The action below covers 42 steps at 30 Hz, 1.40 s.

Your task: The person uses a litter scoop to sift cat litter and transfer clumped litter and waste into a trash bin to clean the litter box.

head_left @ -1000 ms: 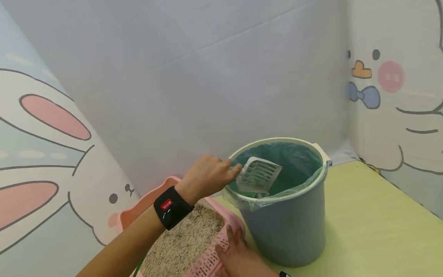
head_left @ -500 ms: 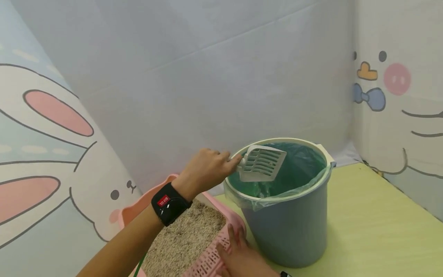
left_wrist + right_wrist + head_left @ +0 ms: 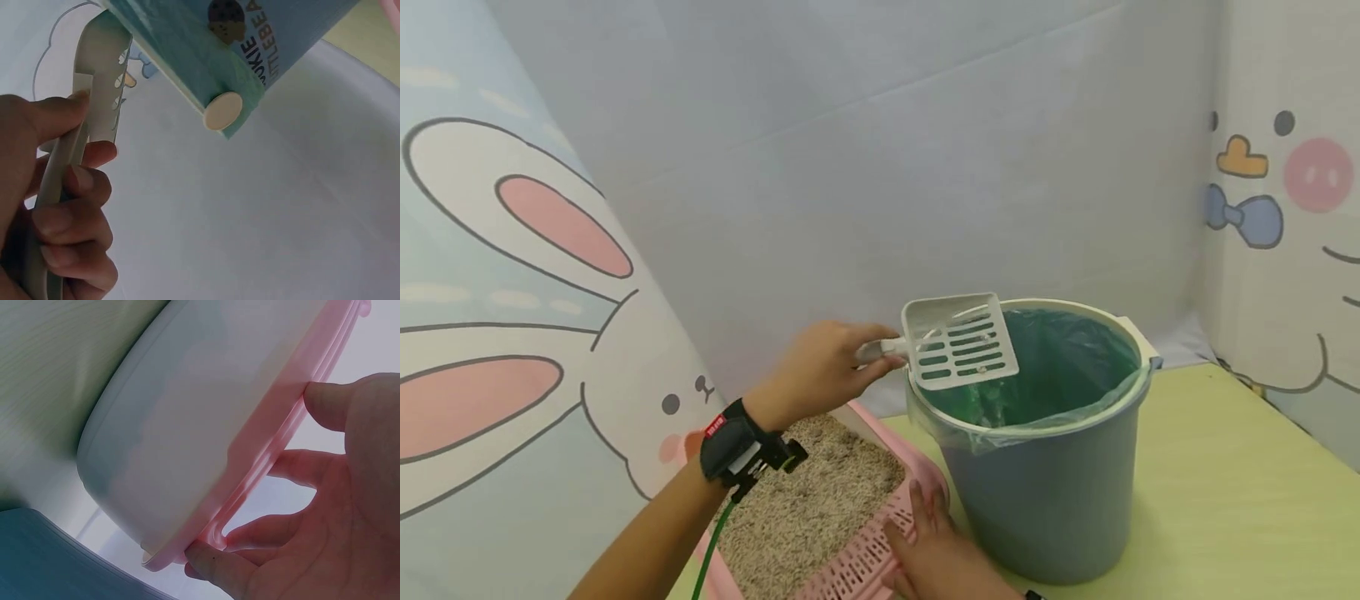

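Note:
My left hand (image 3: 823, 367) grips the handle of a white slotted litter scoop (image 3: 958, 342) above the near-left rim of a trash bin (image 3: 1037, 492). Its slotted face is turned toward the head camera, with a few tiny bits on it. In the left wrist view, the fingers (image 3: 81, 225) wrap round the handle. A green plastic bag (image 3: 1060, 358) lines the bin. My right hand (image 3: 943, 554) rests on the pink rim of a litter box (image 3: 865, 550), fingers spread; the right wrist view shows thumb and fingertips touching that rim. Grainy litter (image 3: 820, 500) covers the box's floor.
The bin stands just right of the litter box on a yellow-green tabletop (image 3: 1202, 483). Behind them hangs a pale curtain (image 3: 925, 167). Panels with a cartoon rabbit (image 3: 647, 392) and a duck-like figure (image 3: 1262, 317) close off the sides. A green cable (image 3: 711, 550) trails from the left wrist.
The scoop has risen and turned from a tipped position over the bin, so its slotted face shows more fully. My left wrist has rolled. The right hand stays on the rim; the view has shifted slightly left.

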Available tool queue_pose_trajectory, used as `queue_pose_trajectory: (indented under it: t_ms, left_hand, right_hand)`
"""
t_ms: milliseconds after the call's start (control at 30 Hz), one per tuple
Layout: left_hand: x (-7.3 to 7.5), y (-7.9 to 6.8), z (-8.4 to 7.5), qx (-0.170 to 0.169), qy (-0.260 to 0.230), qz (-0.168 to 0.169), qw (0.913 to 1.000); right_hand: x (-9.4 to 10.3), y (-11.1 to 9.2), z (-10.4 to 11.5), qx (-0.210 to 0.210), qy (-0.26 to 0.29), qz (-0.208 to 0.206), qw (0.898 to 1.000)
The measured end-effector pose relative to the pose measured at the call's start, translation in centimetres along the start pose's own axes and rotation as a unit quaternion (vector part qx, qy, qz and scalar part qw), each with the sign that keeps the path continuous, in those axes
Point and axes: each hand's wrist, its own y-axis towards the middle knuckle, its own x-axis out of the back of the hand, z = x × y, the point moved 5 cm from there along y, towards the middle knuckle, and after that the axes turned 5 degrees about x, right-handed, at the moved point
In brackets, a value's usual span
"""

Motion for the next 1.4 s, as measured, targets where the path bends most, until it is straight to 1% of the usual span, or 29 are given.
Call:
queue_pose_trajectory:
  t_ms: [133,233,333,400,433,500,567,667,733,867,967,1067,1200,1267,1400]
  left_hand:
    - [1.8,-1.3,0.9,0.049,-0.056,0.001,0.9973]
    - [2.8,-2.4,1.7,0.070,-0.073,0.005,0.9949]
    - [3.1,-3.8,2.8,0.097,-0.072,0.020,0.9924]
    - [3.0,-4.9,3.7,0.121,-0.068,0.037,0.9896]
    - [2.9,-5.5,4.2,0.133,-0.063,0.047,0.9880]
    - [2.5,-7.0,5.2,0.160,-0.050,0.068,0.9835]
    - [2.0,-8.6,6.1,0.178,-0.039,0.087,0.9794]
    - [1.0,-11.4,7.3,0.200,-0.029,0.109,0.9733]
    - [0.1,-13.3,8.0,0.207,-0.028,0.123,0.9702]
    - [-1.7,-16.8,9.2,0.234,-0.030,0.166,0.9575]
    - [-2.8,-18.6,10.0,0.255,-0.029,0.196,0.9463]
    - [-3.7,-19.8,10.4,0.263,-0.026,0.217,0.9396]
    - [-4.6,-20.7,10.1,0.263,-0.014,0.251,0.9317]
    - [-5.1,-20.9,9.9,0.265,-0.008,0.270,0.9258]
    - [-6.1,-20.8,9.2,0.255,-0.004,0.302,0.9185]
  right_hand:
    - [0.5,-0.6,0.3,0.004,-0.001,-0.014,1.000]
    - [1.2,-1.2,0.4,0.011,-0.026,-0.044,0.999]
    - [2.0,-2.0,0.2,0.008,-0.042,-0.069,0.997]
    - [2.5,-2.4,0.0,0.002,-0.043,-0.075,0.996]
    - [2.7,-2.6,-0.1,-0.004,-0.034,-0.076,0.997]
    - [3.1,-2.9,-0.3,-0.015,-0.019,-0.076,0.997]
    - [3.4,-3.2,-0.4,-0.022,-0.008,-0.075,0.997]
    - [3.6,-3.6,-0.5,-0.026,0.000,-0.074,0.997]
    - [3.7,-3.9,-0.5,-0.025,0.000,-0.075,0.997]
    - [3.8,-4.4,-0.4,-0.030,0.003,-0.065,0.997]
    - [3.8,-4.6,-0.4,-0.042,0.008,-0.051,0.998]
    - [3.8,-4.8,-0.5,-0.050,0.014,-0.042,0.998]
    - [3.8,-5.2,-0.2,-0.047,0.018,-0.039,0.998]
    - [3.7,-5.2,-0.2,-0.040,0.012,-0.046,0.998]
    - [3.8,-5.3,-0.1,-0.031,-0.012,-0.065,0.997]
